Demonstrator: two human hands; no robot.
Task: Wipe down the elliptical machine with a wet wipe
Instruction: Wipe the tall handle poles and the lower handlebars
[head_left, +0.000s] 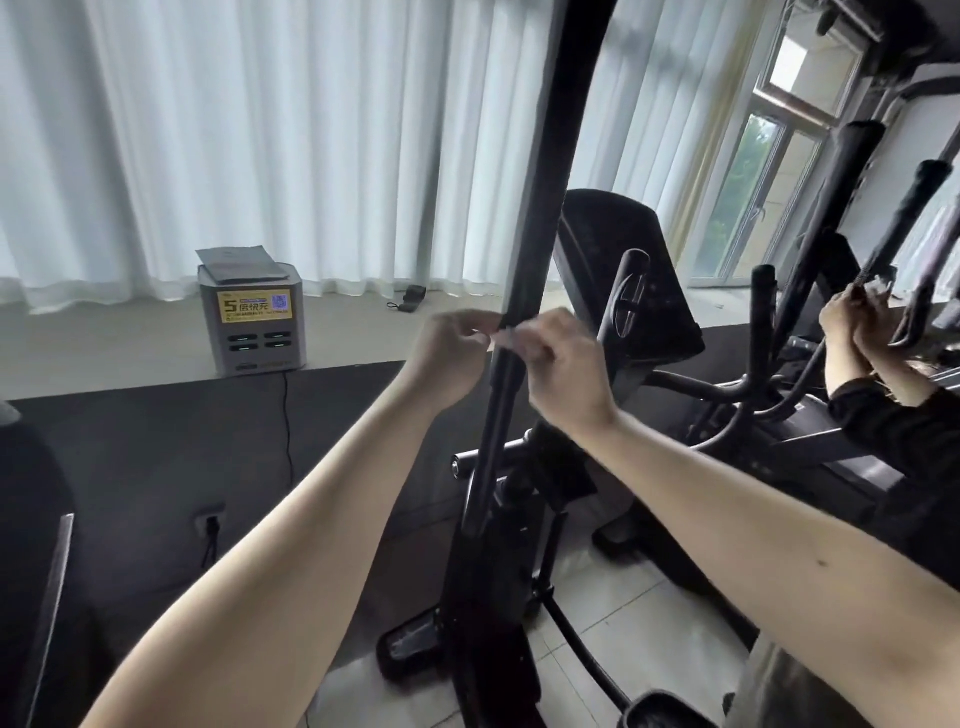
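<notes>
Pinched between curled fingers of left hand (447, 358) and right hand (563, 364): small pale wet wipe (503, 338), blurred, drawn across tall black tubular upright bar (527, 249) of black elliptical machine (488, 571).

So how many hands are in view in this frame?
4. The wearer's left hand and right hand pinch a thin white wet wipe at the black upright elliptical bar; another person's two hands overlap at far right on a neighbouring machine.
</notes>
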